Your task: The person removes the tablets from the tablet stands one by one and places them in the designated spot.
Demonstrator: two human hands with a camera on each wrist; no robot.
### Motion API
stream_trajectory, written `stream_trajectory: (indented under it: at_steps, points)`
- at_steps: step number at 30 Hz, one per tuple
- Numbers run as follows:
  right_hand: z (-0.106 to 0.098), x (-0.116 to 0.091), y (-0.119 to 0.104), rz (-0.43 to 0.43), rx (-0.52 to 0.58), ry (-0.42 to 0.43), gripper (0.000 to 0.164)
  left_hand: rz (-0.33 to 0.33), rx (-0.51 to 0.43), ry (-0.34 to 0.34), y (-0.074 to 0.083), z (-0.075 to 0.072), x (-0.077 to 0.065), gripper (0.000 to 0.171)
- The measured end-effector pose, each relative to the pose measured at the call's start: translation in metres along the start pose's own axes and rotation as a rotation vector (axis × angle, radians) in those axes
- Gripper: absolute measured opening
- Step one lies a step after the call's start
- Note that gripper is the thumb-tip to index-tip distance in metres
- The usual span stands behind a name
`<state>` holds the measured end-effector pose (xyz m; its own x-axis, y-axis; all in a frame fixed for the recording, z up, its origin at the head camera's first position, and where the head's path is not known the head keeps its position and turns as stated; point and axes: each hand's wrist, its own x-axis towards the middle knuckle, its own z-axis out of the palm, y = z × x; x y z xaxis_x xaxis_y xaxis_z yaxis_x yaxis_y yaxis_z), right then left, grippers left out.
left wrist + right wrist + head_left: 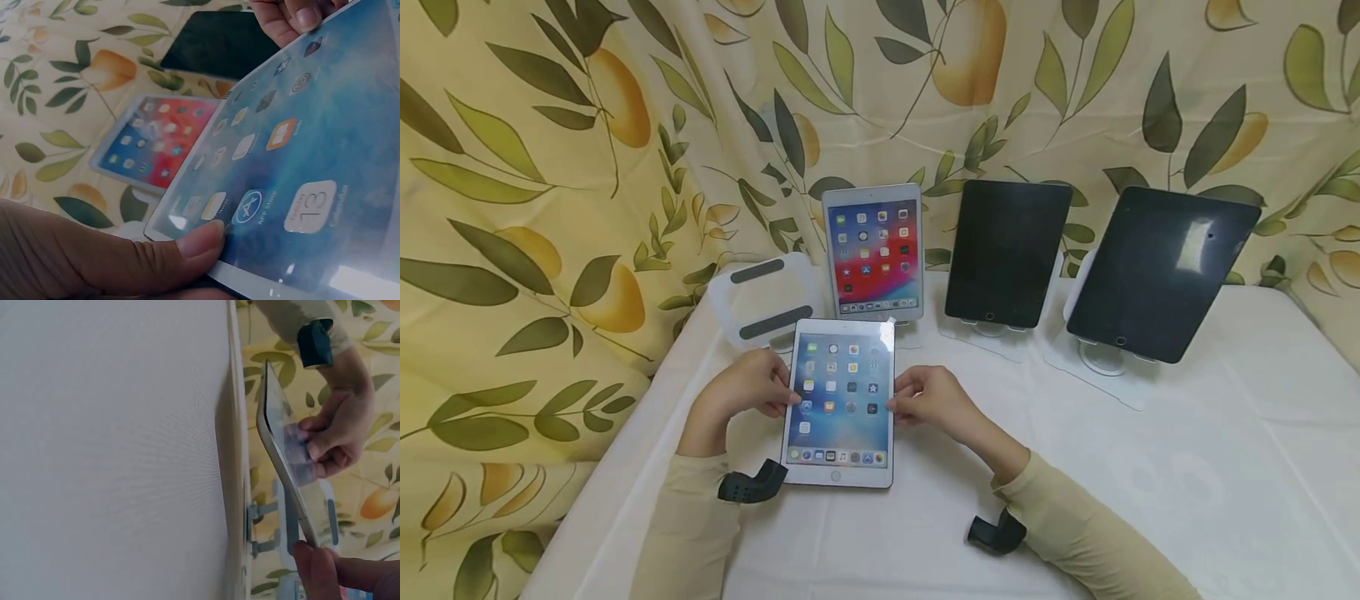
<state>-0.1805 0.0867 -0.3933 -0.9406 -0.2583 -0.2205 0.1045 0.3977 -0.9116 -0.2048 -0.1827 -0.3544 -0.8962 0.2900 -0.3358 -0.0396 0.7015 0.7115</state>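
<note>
At far left, see a bare white tablet stand with two dark grey pads; could be tipped by a backward push from the left hand, just in front of it. Next, with that same left hand, pinching the left edge of the blue-screened white iPad, thumb in front, fingers curled behind; might launch something unasked, through a thumb tip lying just beside the App Store icon. Held tilted above the white tablecloth, before an upright red-and-blue-screened iPad; could unseat that one by drifting forward, given an overlap along the top edge in the head view, though cannot tell whether touching or apart. Then on to the right hand, gripping the opposite edge between thumb and fingers; might lose hold on so slim and smooth a rim, or twist the blue-screened white iPad by lifting unevenly against the left. Farther right, find the dark-screened black tablet on its stand, then the glossy black tablet leaning on another; well apart from either grip, hence less at risk, yet liable to wobble after a tug on the cloth
</note>
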Motion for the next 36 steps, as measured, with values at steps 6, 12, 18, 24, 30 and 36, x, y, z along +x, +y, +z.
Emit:
stream_trajectory:
  at_steps: [6, 12, 18, 24, 30, 36]
  points:
    - [0.006, 0.006, 0.009, 0.071, -0.009, -0.045, 0.014, -0.029, 0.017, -0.060, -0.010, 0.004, 0.009, 0.017]
    - [0.013, 0.012, 0.018, 0.087, 0.043, -0.090, 0.014, -0.063, 0.029, -0.096, -0.019, 0.006, 0.013, 0.016]
    - [0.020, 0.019, 0.023, 0.133, 0.068, -0.120, 0.015, -0.111, 0.052, -0.125, -0.027, 0.007, 0.016, 0.015]
    - [0.024, 0.023, 0.022, 0.154, 0.044, -0.140, 0.014, -0.126, 0.053, -0.154, -0.035, 0.008, 0.020, 0.017]
    - [0.021, 0.023, 0.019, 0.159, 0.012, -0.119, 0.014, -0.110, 0.048, -0.161, -0.041, 0.009, 0.027, 0.015]
    - [0.016, 0.023, 0.016, 0.127, -0.028, -0.061, 0.018, -0.113, 0.064, -0.132, -0.038, 0.006, 0.026, 0.013]
